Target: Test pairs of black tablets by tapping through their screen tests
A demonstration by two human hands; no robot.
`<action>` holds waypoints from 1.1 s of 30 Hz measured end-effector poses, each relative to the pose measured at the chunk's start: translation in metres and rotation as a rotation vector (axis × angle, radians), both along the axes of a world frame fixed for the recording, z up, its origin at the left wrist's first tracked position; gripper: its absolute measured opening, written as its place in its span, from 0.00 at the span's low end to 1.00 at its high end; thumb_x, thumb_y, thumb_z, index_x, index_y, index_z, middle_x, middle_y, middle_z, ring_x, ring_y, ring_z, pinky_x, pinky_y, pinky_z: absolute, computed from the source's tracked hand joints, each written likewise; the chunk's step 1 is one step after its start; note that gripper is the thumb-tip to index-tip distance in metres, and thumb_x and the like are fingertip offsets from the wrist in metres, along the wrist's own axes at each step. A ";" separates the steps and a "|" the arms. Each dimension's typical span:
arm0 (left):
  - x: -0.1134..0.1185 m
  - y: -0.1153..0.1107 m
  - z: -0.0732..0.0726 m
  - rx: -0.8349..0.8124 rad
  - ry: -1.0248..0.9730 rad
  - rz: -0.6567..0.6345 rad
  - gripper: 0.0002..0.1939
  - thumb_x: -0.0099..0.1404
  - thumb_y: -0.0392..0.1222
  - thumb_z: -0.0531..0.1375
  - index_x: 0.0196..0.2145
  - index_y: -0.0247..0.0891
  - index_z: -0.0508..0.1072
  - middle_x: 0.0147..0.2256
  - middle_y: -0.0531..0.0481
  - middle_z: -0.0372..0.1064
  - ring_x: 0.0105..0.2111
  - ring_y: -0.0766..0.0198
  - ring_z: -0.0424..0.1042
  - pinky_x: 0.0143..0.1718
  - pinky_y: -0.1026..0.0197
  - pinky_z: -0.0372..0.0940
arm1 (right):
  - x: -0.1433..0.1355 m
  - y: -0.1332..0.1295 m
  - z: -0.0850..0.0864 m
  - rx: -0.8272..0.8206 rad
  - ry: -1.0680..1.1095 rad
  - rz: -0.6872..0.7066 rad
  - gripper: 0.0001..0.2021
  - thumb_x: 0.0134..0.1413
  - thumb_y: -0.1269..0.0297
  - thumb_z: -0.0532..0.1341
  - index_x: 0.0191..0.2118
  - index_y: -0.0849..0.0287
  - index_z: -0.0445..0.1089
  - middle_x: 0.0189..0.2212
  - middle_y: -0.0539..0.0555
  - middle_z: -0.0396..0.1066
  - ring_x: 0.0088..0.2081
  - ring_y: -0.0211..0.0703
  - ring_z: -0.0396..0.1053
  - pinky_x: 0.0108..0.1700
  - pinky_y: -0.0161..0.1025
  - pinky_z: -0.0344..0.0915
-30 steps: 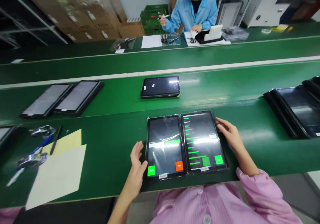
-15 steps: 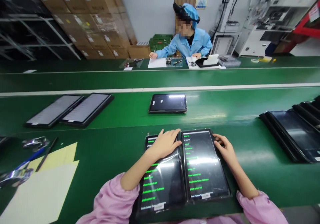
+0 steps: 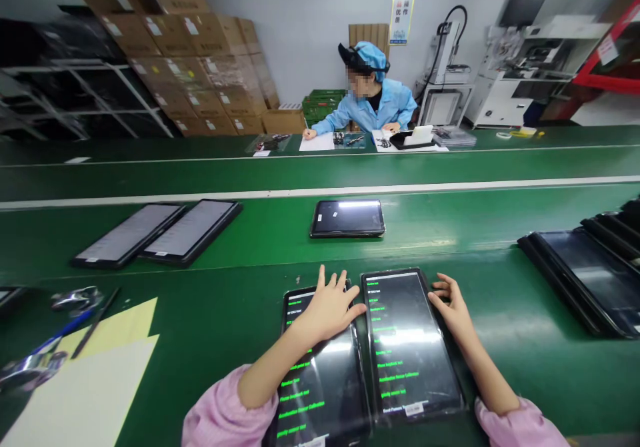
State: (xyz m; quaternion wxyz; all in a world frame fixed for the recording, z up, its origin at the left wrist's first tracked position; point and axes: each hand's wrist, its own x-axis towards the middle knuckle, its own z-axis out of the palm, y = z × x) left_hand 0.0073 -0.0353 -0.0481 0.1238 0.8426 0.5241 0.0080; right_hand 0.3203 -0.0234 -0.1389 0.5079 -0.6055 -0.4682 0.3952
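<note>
Two black tablets with green text lines lie side by side on the green bench. Across the upper part of the left tablet (image 3: 325,387) rests my left hand (image 3: 330,306), its fingers spread and thumb near the gap between the tablets. Beside the upper right edge of the right tablet (image 3: 410,340) is my right hand (image 3: 453,307), fingers apart, thumb at the tablet's edge. Neither hand is wrapped round anything. A narrow gap parts the tablets and widens toward the top.
Another tablet (image 3: 347,218) lies ahead, two overlapping tablets (image 3: 190,230) are at left. Stacked tablets (image 3: 585,274) stand at right. Paper (image 3: 90,380), a dark pen (image 3: 95,324) and metal tools (image 3: 35,370) lie at left. A person (image 3: 373,94) writes across the bench.
The view has tilted up slightly. My left hand's fingers have spread wider, my right hand's fingers have lifted off the right tablet's edge somewhat, and the gap between the tablets' tops has widened.
</note>
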 end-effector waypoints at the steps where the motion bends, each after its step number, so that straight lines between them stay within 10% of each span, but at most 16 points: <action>1: 0.001 0.000 0.004 -0.014 0.030 -0.013 0.28 0.74 0.60 0.43 0.48 0.39 0.74 0.62 0.29 0.62 0.62 0.36 0.63 0.63 0.23 0.36 | -0.001 0.000 0.001 -0.008 0.006 -0.008 0.33 0.38 0.46 0.68 0.51 0.55 0.64 0.39 0.56 0.70 0.36 0.50 0.70 0.34 0.45 0.71; 15: -0.009 0.004 0.021 -0.184 -0.051 -0.034 0.22 0.77 0.48 0.40 0.56 0.42 0.66 0.65 0.33 0.57 0.68 0.49 0.53 0.62 0.21 0.25 | 0.000 -0.001 -0.001 0.034 -0.009 -0.005 0.35 0.39 0.43 0.68 0.51 0.55 0.61 0.39 0.55 0.69 0.38 0.49 0.70 0.36 0.46 0.71; 27: 0.002 0.005 0.019 -0.063 0.045 -0.047 0.23 0.76 0.50 0.41 0.48 0.41 0.73 0.60 0.35 0.67 0.61 0.44 0.65 0.62 0.20 0.27 | -0.002 -0.005 0.011 -0.001 -0.056 -0.016 0.37 0.37 0.39 0.65 0.51 0.57 0.63 0.38 0.58 0.69 0.38 0.53 0.70 0.37 0.49 0.72; 30: 0.007 -0.020 0.022 -0.083 -0.057 0.023 0.22 0.75 0.51 0.45 0.54 0.41 0.72 0.67 0.34 0.53 0.69 0.38 0.48 0.62 0.22 0.22 | 0.008 -0.026 0.024 -0.014 -0.201 0.057 0.29 0.43 0.37 0.61 0.43 0.57 0.70 0.37 0.59 0.72 0.40 0.55 0.71 0.46 0.53 0.70; 33: 0.020 -0.066 0.014 -0.397 -0.398 0.064 0.35 0.73 0.57 0.48 0.71 0.44 0.45 0.72 0.36 0.18 0.71 0.40 0.31 0.66 0.29 0.32 | 0.020 -0.053 0.032 -0.137 -0.232 0.221 0.25 0.48 0.38 0.61 0.37 0.56 0.76 0.34 0.58 0.75 0.40 0.56 0.73 0.43 0.49 0.71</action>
